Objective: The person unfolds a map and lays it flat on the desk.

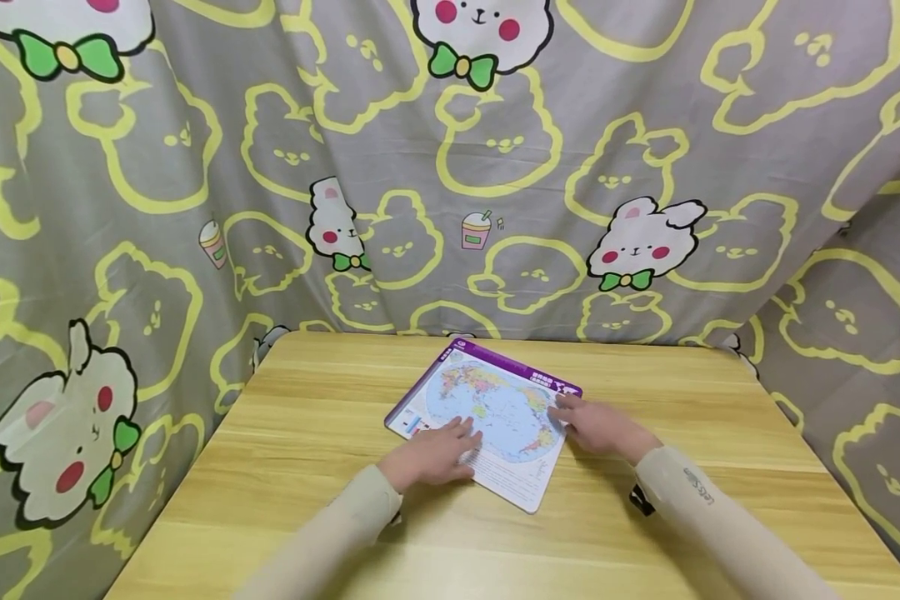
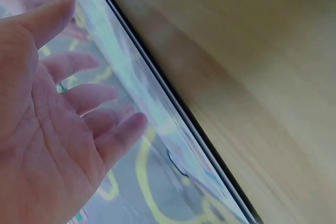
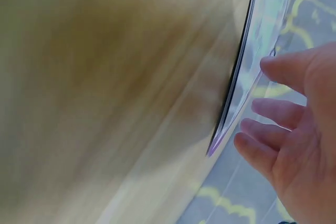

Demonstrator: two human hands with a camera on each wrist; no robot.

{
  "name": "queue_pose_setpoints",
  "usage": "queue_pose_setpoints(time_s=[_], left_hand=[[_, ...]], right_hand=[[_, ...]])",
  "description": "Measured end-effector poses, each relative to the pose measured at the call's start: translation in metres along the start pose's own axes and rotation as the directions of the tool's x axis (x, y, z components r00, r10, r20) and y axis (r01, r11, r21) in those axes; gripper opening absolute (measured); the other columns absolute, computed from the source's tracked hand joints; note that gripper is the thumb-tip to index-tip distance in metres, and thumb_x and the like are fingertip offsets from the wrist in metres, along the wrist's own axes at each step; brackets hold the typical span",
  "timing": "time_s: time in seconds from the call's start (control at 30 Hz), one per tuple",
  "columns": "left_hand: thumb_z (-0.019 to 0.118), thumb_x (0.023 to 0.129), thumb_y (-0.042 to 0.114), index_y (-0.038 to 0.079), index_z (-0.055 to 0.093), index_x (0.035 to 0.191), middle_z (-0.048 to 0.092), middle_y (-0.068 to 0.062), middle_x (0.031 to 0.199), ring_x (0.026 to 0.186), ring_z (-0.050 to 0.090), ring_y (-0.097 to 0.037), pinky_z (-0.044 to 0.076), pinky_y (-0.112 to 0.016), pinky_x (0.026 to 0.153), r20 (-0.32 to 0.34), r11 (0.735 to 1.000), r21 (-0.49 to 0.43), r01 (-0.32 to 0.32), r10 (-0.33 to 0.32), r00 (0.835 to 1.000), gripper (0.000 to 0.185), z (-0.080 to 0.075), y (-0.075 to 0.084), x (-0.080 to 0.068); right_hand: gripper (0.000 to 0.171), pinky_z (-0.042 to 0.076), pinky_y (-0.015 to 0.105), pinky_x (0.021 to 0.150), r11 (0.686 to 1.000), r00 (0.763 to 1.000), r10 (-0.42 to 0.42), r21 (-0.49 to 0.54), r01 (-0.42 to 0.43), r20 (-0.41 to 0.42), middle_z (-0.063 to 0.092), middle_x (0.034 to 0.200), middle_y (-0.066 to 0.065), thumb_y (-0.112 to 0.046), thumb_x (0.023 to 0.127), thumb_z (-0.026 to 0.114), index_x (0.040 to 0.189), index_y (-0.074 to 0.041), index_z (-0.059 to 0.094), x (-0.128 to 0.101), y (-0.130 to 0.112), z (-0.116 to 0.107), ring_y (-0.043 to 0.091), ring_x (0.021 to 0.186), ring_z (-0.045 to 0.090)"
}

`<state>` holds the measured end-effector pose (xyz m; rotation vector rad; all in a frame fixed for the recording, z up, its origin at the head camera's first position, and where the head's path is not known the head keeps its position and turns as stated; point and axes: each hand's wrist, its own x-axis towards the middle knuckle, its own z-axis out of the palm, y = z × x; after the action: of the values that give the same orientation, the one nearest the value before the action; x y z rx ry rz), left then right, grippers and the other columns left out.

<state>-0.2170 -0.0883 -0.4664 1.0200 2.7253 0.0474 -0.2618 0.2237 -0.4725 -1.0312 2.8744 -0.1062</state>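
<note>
Shown loose-fingered, ungrasping: left hand [image 1: 437,452] at near edge of world-map board [image 1: 504,417], right hand [image 1: 606,425] at its right edge.

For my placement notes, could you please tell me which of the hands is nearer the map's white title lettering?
The right hand, close to that title lettering; the left hand is farther off, at the lower edge of the map.

A wood-grained table [image 1: 330,400], light yellow-brown, carries a map board [image 1: 506,421] — lying flat toward twelve o'clock, one corner close to the table's far edge — with its purple-banded side turned to about one o'clock.
</note>
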Motion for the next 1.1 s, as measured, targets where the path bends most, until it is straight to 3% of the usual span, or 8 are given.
queue_pose_setpoints(time_s=[0.23,0.73,1.1], left_hand=[[0.055,0.094,0.044,0.01,0.038,0.146,0.027,-0.015,0.152,0.139,0.023,-0.031,0.026,-0.043,0.11,-0.012,0.999,-0.03,0.039,-0.039,0.999,0.064,-0.001,-0.027,-0.008],[0.053,0.094,0.045,0.002,0.038,0.144,0.027,-0.02,0.151,0.139,0.022,-0.034,0.024,-0.043,0.111,-0.032,0.994,-0.071,0.088,-0.091,0.995,0.068,-0.003,-0.069,-0.014],[0.047,0.096,0.046,0.002,0.033,0.146,0.021,-0.018,0.154,0.141,0.017,-0.033,0.027,-0.043,0.11,0.004,0.98,-0.118,0.159,-0.159,0.987,0.069,-0.004,-0.087,-0.013]], right_hand=[[0.041,0.04,0.052,0.098,0.999,0.999,-0.039,0.022,0.039,0.005,0.045,0.138,0.023,-0.017,0.095,0.056,0.132,-0.001,0.053,-0.008,-0.026,0.006,0.041,0.124,0.045],[0.048,0.037,0.048,0.102,0.994,0.995,-0.1,0.044,0.099,0.026,0.043,0.141,0.021,-0.023,0.094,0.058,0.134,0.002,0.05,-0.018,-0.065,0.011,0.038,0.13,0.039],[0.053,0.033,0.047,0.106,0.99,0.985,-0.136,0.06,0.13,0.102,0.035,0.147,0.02,-0.03,0.096,0.054,0.139,-0.001,0.045,-0.023,-0.089,0.012,0.037,0.134,0.032]])
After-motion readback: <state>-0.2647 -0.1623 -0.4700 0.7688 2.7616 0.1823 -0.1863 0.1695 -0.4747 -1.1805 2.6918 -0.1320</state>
